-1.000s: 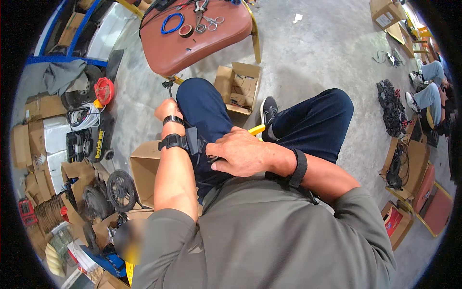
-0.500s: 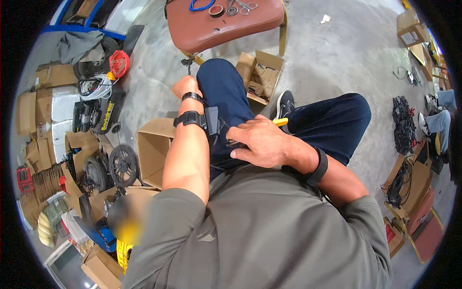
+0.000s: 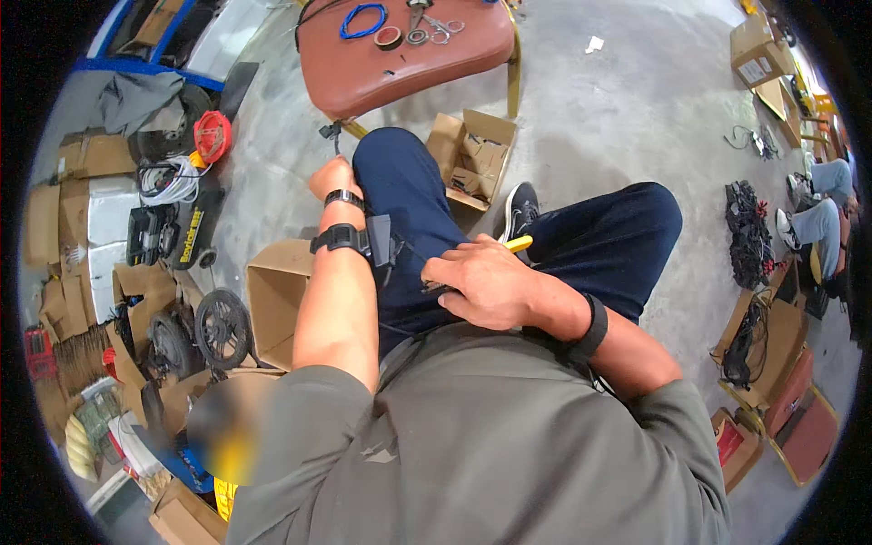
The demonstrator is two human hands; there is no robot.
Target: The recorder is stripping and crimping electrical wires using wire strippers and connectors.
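Observation:
My left hand (image 3: 332, 178), over my left knee, is closed around a dark cable (image 3: 337, 143). A small black connector (image 3: 329, 133) pokes out beyond the fist. Beside my left wrist, against the thigh, is a flat grey box (image 3: 382, 238) with a thin dark wire near it. My right hand (image 3: 486, 282), over my lap, is curled round a yellow-handled tool (image 3: 518, 243). Only the yellow end shows past the knuckles. Something dark shows under the right fingertips, its kind hidden by the hand.
Ahead stands a brown padded chair (image 3: 409, 64) holding a blue wire coil (image 3: 363, 21), a tape roll (image 3: 389, 37) and scissors (image 3: 445, 32). Open cardboard boxes (image 3: 495, 136) (image 3: 277, 309) sit near my legs. Wheels (image 3: 222, 327) and cartons crowd the left; another person's legs (image 3: 822, 232) show at right.
The view has shifted, so the chair and boxes sit lower and more to the left. Both hands keep their grip, and the right fingers have tilted slightly over the dark thing.

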